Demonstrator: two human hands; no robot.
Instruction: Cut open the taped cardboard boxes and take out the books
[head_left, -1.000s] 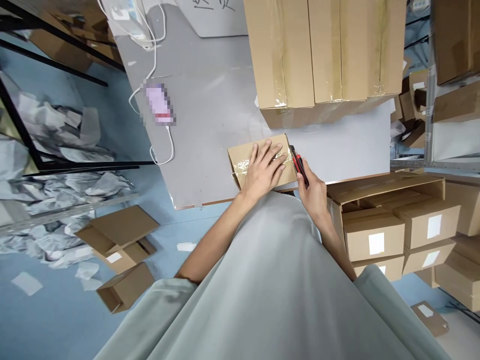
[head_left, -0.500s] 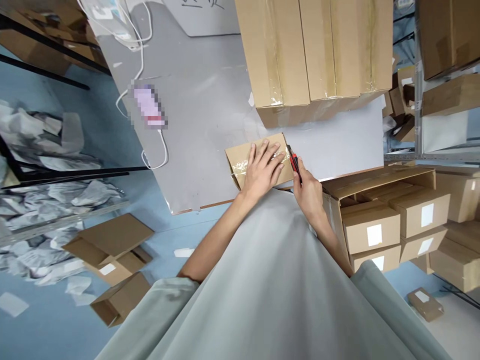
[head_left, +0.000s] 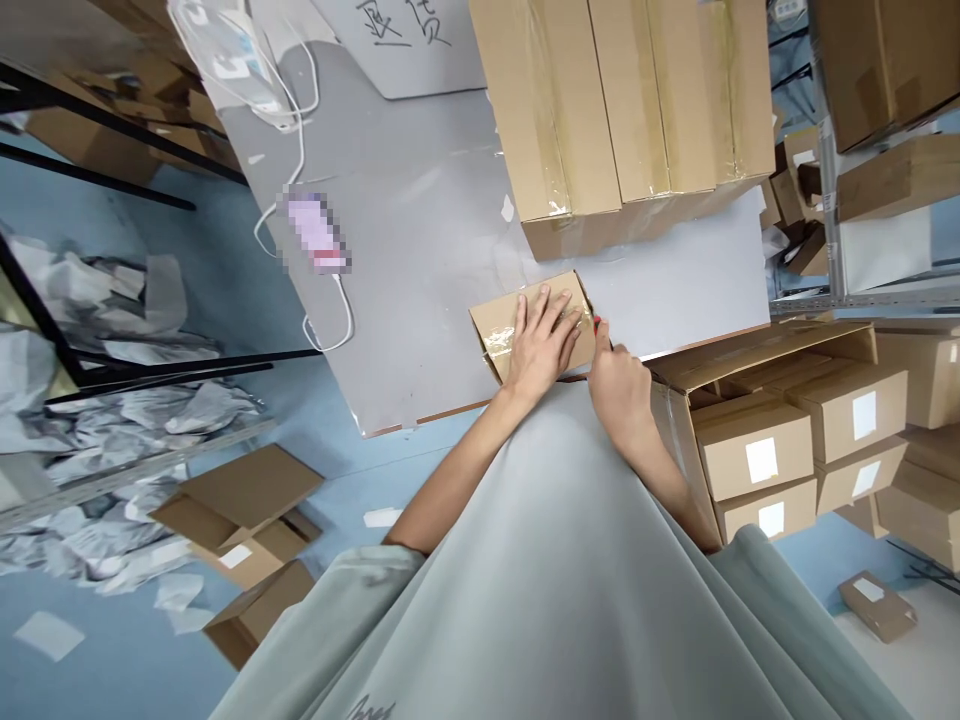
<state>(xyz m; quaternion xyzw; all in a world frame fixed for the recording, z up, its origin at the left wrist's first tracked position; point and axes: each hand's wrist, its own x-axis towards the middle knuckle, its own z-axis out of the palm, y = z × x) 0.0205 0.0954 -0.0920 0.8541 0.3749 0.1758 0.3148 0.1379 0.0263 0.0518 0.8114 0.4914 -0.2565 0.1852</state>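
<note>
A small cardboard box (head_left: 493, 318) with clear tape across its top lies at the near edge of the grey table (head_left: 420, 220). My left hand (head_left: 540, 345) rests flat on its top, fingers spread. At the box's right end, my right hand (head_left: 621, 385) is closed around a red and black box cutter (head_left: 597, 323). Only a bit of the cutter shows beside my fingers; its blade is hidden. The right end of the box top looks slightly parted at its edge.
Large taped cartons (head_left: 570, 120) stand at the back of the table. A phone (head_left: 315, 230) on a white cable lies to the left. By my right arm, an open carton (head_left: 679, 440) holds several smaller labelled boxes. Empty boxes (head_left: 247, 490) lie on the floor at left.
My right hand has turned and moved slightly down along the box's right end, so the cutter is now mostly hidden. My left hand stays on the box. The whole view has shifted a little.
</note>
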